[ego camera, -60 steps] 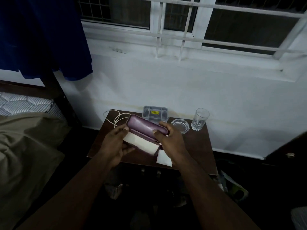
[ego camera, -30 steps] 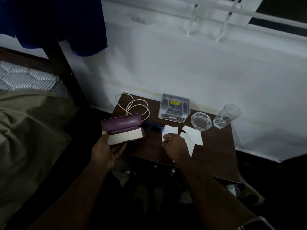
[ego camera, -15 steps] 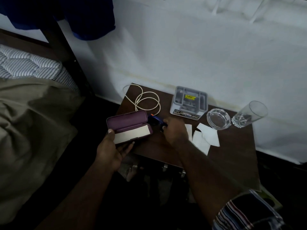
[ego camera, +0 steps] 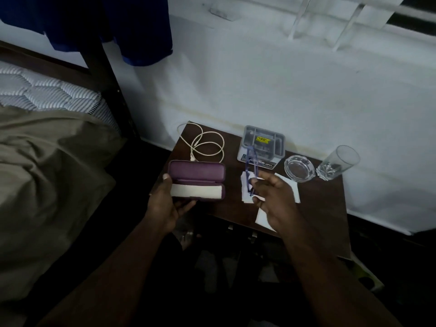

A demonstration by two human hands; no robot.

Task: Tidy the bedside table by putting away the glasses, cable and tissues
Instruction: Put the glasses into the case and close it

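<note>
Tabletop (ego camera: 318, 215): left hand (ego camera: 165, 204) grips open purple glasses case (ego camera: 197, 179); right hand (ego camera: 271, 197) pinches blue glasses (ego camera: 250, 166) above tissues (ego camera: 292, 190). Coiled white cable (ego camera: 207, 145), grey organiser (ego camera: 260, 147), glass ashtray (ego camera: 299, 168), drinking glass (ego camera: 337, 162) behind.

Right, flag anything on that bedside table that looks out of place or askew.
The tissues lie loose and overlapping near the table's front edge, one partly under the right hand. The white cable sprawls in a loose coil, one loop hanging off the back left corner. Nothing looks spilled or broken.
</note>
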